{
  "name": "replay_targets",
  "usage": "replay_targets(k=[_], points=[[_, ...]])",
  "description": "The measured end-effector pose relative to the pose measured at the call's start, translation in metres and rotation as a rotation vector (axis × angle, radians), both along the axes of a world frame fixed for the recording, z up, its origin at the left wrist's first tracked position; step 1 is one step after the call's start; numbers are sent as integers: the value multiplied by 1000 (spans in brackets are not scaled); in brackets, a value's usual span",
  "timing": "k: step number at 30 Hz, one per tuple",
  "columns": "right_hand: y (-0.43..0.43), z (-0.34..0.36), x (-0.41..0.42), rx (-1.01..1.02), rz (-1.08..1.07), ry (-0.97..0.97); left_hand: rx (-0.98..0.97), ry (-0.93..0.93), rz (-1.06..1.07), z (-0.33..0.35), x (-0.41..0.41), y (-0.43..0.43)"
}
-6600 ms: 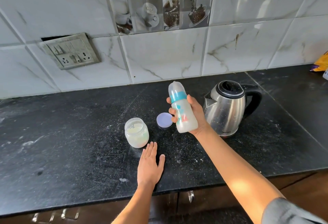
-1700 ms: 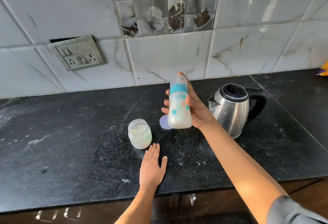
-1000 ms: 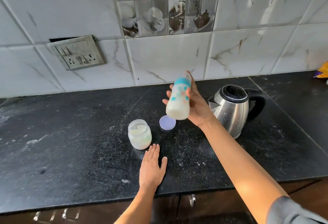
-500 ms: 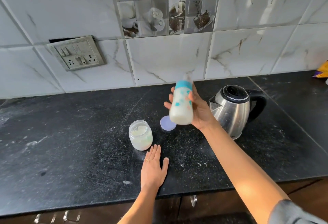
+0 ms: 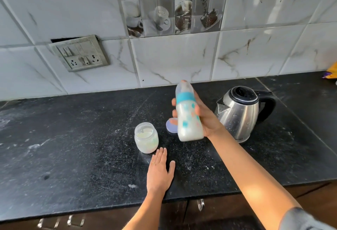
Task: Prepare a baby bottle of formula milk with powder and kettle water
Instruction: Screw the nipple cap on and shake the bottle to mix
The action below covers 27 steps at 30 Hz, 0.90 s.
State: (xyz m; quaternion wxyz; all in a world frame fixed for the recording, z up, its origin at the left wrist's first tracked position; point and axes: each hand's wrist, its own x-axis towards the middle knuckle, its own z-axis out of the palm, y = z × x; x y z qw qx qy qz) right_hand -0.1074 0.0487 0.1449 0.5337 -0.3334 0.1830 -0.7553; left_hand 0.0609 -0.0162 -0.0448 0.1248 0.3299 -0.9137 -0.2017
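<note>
At frame centre: right hand (image 5: 207,120) grips baby bottle (image 5: 189,120), fingers curled round body; bottle above worktop (image 5: 73,147), near upright, milky contents. Lower centre: left hand (image 5: 159,171) flat on worktop, fingers straight, holding nothing. Open powder jar (image 5: 146,137) just beyond fingertips. Kettle (image 5: 238,115) right of bottle.

I see the baby bottle (image 5: 189,118) gripped round its body by the right hand (image 5: 207,118), lifted clear of the black counter (image 5: 82,147). It is capped, with a teal collar, full of white milk, nearly upright with its top tipped a little left, and slightly blurred. The powder jar (image 5: 146,137) stands open and upright down-left of it, holding pale powder. The lilac lid (image 5: 171,125) lies flat, partly hidden behind the bottle. The steel kettle (image 5: 238,115) stands to the right with its black lid closed and its spout facing left.
</note>
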Motion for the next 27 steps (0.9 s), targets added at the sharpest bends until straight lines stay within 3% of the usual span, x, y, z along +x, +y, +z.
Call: replay_targets(k=[2, 6, 10, 13, 15, 17, 21, 25, 27], points=[[1, 1, -1, 8, -15, 55, -2, 8, -2, 0, 0, -1], [-2, -8, -3, 63, -135, -99, 5, 5, -7, 0, -1, 0], [2, -5, -5, 48, -94, 56, -9, 0, -5, -1, -1, -2], [2, -12, -6, 79, -115, -82, -11, -2, -8, -1, -1, -1], [5, -7, -3, 32, 16, 16, -18, -2, -5, -1, 0, -1], [6, -7, -3, 46, 13, 99, -26, -2, -12, -1, -1, -1], [4, -11, -2, 65, -22, -63, -6, -2, -7, 0, -1, 0], [6, -4, -2, 32, 63, 143, -18, -11, -13, -1, -1, -1], [4, -7, -2, 106, -52, 10, -13, -6, -4, 0, -1, 0]])
